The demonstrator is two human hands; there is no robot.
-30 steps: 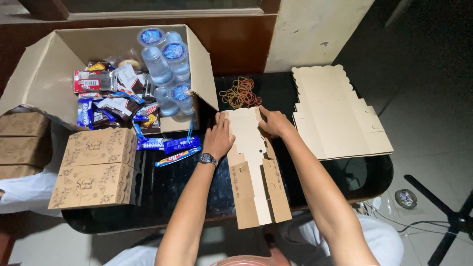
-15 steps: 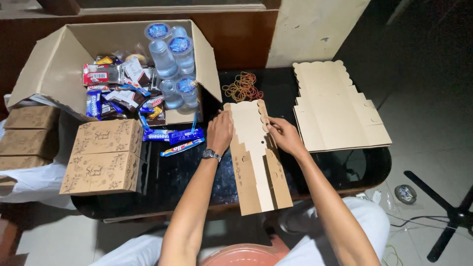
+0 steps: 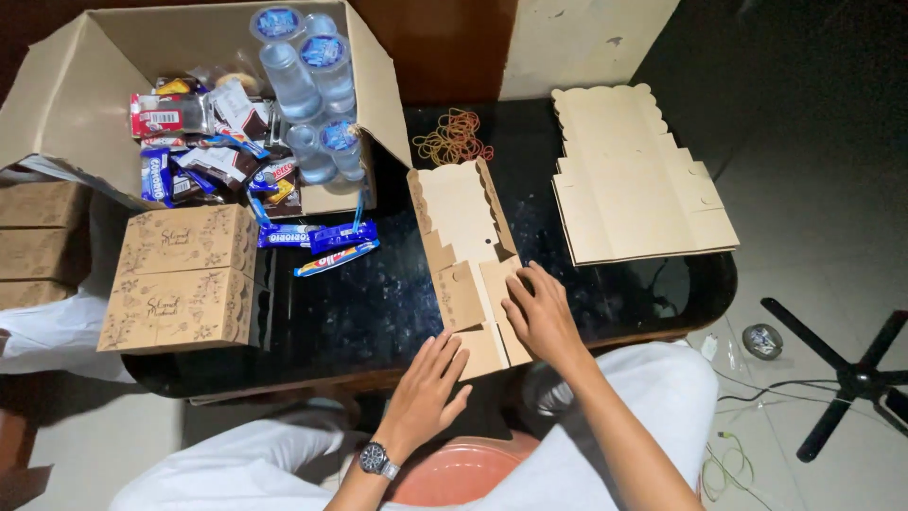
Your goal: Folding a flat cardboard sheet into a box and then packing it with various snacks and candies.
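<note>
Right hand [image 3: 541, 317] lay flat, fingers spread, pressing the unfolded cardboard box blank [image 3: 468, 255]; left hand [image 3: 430, 383] rested open at its near edge, holding nothing.

Blue and red snack packets [image 3: 203, 156] fill the open carton [image 3: 71, 90]; two printed brown boxes [image 3: 180, 279] beside.

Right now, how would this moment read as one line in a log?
left hand: open, touching near edge of flat tan cardboard box blank | right hand: pressing blank's lower flap | surface: black glossy table
</note>
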